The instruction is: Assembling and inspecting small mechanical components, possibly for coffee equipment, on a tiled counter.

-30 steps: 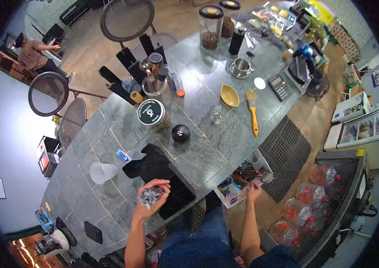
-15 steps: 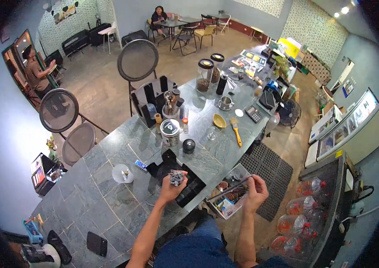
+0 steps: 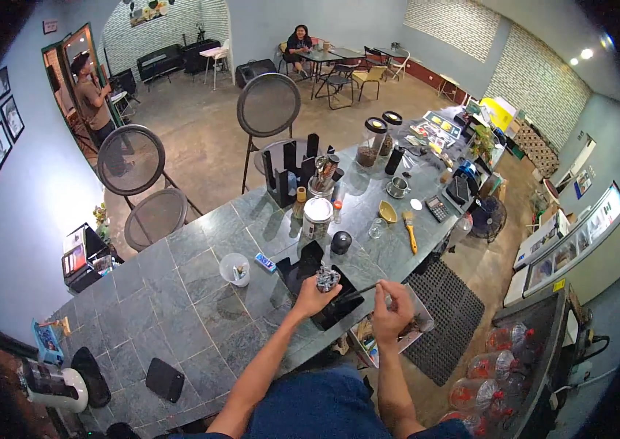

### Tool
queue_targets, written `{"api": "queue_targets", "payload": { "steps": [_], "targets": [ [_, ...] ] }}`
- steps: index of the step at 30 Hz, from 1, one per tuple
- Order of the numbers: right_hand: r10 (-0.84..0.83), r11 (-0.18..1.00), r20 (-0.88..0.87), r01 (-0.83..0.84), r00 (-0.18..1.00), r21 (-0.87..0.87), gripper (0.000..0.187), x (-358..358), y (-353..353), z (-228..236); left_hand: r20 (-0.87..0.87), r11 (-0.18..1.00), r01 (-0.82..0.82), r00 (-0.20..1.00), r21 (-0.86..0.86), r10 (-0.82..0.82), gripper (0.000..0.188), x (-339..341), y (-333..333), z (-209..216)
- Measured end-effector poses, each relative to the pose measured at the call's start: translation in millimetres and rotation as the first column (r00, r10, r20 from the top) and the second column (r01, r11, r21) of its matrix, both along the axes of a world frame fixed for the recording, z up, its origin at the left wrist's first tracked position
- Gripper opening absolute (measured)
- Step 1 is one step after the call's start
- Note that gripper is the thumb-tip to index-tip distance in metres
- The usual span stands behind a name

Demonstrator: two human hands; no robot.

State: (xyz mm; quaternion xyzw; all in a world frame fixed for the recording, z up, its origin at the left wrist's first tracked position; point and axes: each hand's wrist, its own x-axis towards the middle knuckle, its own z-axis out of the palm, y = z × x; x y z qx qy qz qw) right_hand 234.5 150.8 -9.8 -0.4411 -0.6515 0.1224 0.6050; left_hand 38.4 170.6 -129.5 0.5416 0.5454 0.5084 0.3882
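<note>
In my left hand, closed over the counter, is a bundle of thin grey sticks whose ends face up; their kind is too small to tell. My right hand, just to its right, pinches a thin dark stick whose far tip reaches toward the bundle. Under the left hand lies a black folded case on the grey tiled counter. A white plastic cup with small items in it stands to the left, beside a small blue-and-white packet.
An open white box of mixed items sits below the right hand, partly hidden. Behind the case stand a lidded jar, a black round-topped thing and a brush. Two people are across the room.
My right hand has moved left and up from above the white box, bringing the stick close to the bundle. The left hand still holds the bundle. The whole view has shifted.
</note>
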Motion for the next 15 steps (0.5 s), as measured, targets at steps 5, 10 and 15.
{"api": "queue_targets", "payload": {
  "steps": [5,10,15],
  "targets": [
    [0.095,0.989,0.032,-0.098,0.995,0.114,0.021,-23,1,-14,0.068,0.992,-0.024,0.998,0.125,0.016,0.026,1,2,-6],
    [0.188,0.978,0.139,-0.198,0.972,0.064,0.022,-36,-2,-17,0.120,0.995,0.038,0.992,0.092,-0.049,0.024,0,2,4],
    [0.256,0.966,0.156,-0.260,0.954,0.006,0.024,-37,2,-44,0.353,0.959,0.282,0.896,0.019,-0.271,0.046,-22,3,0]
  ]
}}
